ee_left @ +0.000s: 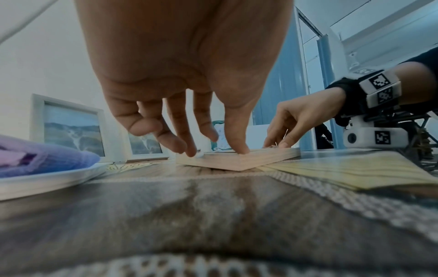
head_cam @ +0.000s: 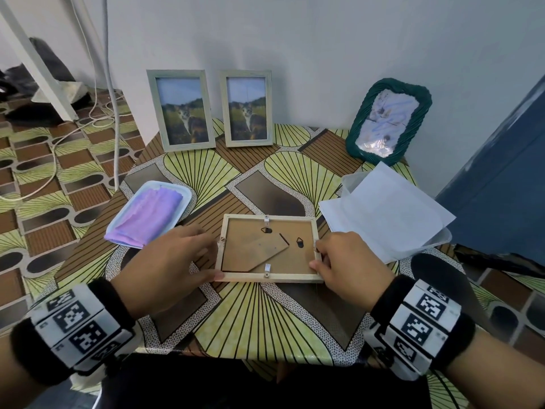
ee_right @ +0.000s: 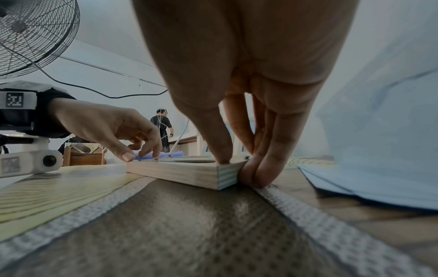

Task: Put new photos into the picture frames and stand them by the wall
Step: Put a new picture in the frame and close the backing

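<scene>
A light wooden frame [head_cam: 268, 249] lies face down at the middle of the table, its brown backing board and fold-out stand facing up. My left hand [head_cam: 216, 258] holds its left rail: the thumb sits on the near-left corner and the fingers touch a small turn clip [ee_left: 199, 154]. My right hand [head_cam: 315, 256] pinches the near-right corner [ee_right: 226, 174], thumb on top and fingers against the outer side down to the table. Two pale frames [head_cam: 181, 110] [head_cam: 248, 107] with cat photos stand against the wall.
A green woven frame [head_cam: 389, 116] leans in the back right corner. White sheets [head_cam: 383, 214] lie over a clear plastic box to the right of the wooden frame. To its left, a white tray [head_cam: 177, 188] holds a purple cloth. A blue door [head_cam: 501, 172] is at the right.
</scene>
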The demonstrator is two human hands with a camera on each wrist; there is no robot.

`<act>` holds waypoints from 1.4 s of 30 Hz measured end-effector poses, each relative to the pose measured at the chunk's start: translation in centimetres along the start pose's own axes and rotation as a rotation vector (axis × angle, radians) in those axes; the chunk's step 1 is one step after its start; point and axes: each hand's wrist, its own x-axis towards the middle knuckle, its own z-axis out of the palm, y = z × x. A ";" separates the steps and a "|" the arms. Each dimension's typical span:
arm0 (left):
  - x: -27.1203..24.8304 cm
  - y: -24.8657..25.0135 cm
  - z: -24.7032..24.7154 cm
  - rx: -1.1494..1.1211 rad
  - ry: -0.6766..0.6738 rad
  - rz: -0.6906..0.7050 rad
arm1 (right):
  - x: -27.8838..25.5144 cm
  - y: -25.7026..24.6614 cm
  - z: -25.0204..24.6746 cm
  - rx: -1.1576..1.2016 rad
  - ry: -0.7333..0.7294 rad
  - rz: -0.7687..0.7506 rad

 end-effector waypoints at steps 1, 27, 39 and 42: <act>-0.1 -0.1 0.0 -0.009 0.022 0.001 | 0.0 0.0 0.0 0.002 -0.001 0.006; 1.6 -0.6 0.1 -0.117 -0.062 0.073 | 0.3 1.0 -0.2 0.237 0.043 -0.026; 6.2 -1.7 -0.1 -0.306 -0.147 -0.313 | 3.3 0.4 -2.0 0.434 -0.053 0.203; 6.6 -1.7 0.3 -0.301 -0.119 -0.330 | 3.6 0.6 -2.1 0.477 -0.107 0.210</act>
